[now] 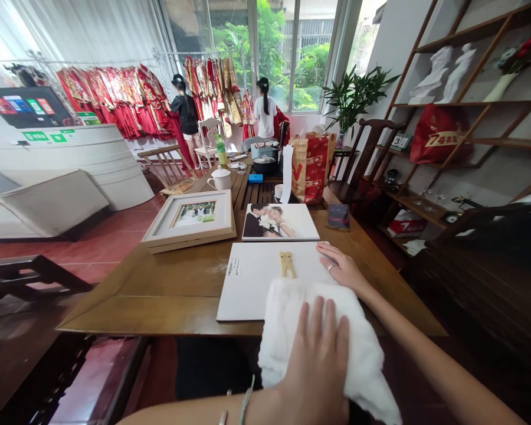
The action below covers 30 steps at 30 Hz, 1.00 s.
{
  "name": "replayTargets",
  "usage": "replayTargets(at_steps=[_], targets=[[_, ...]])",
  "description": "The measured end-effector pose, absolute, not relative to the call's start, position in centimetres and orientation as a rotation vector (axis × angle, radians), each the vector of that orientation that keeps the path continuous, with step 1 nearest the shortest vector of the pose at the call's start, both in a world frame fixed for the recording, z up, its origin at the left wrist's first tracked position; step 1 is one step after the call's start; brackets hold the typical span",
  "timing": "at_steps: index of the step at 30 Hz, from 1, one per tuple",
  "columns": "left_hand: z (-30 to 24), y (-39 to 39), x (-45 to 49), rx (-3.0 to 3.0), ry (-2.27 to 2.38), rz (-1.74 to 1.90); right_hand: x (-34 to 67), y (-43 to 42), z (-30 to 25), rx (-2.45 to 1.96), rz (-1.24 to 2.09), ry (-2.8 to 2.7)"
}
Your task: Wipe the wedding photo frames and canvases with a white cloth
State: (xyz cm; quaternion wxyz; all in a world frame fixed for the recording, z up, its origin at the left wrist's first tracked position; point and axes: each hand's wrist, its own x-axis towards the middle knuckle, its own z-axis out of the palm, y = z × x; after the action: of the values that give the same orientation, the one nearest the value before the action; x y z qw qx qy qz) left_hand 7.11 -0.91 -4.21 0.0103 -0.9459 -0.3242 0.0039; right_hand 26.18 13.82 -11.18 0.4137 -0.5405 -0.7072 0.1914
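My left hand (321, 348) lies over a folded white cloth (283, 319), fingers extended and thumb hidden. The cloth covers the near right part of a white panel (248, 289) with small print at its left edge, and hangs past the table's front edge. At the panel's far right corner rests my right hand (340, 265), fingers stretched out flat, a ring on one. Between the hands, a small tan bear-shaped piece (287, 264) shows on the panel, its lower end near the cloth. Behind lies a wedding photo panel (283, 221).
The wooden table (159, 289) also carries a light wood photo frame (194, 218), a white lidded cup (220, 177), a red-and-tan paper bag (312, 168) and a small dark object (337, 217). Two people stand far off by red garments (119, 100). Shelves (464, 105) are at the right.
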Motion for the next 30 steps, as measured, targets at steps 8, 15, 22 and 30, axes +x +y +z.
replayTargets(at_steps=[8,15,22,30], targets=[[-3.2,9.0,7.8,-2.735,-1.476,-0.029,26.3,13.5,-11.0,-1.279,0.477,-1.793],[-4.7,4.6,7.5,-2.786,-1.399,-0.129,26.2,13.5,-11.0,-1.312,0.472,-1.811],[-4.6,-0.9,5.7,-3.042,-1.257,-0.179,26.1,13.7,-11.1,-1.34,0.492,-1.76],[-4.1,7.9,10.2,-2.714,-1.543,-0.089,26.9,14.2,-11.8,-1.245,0.546,-1.727]])
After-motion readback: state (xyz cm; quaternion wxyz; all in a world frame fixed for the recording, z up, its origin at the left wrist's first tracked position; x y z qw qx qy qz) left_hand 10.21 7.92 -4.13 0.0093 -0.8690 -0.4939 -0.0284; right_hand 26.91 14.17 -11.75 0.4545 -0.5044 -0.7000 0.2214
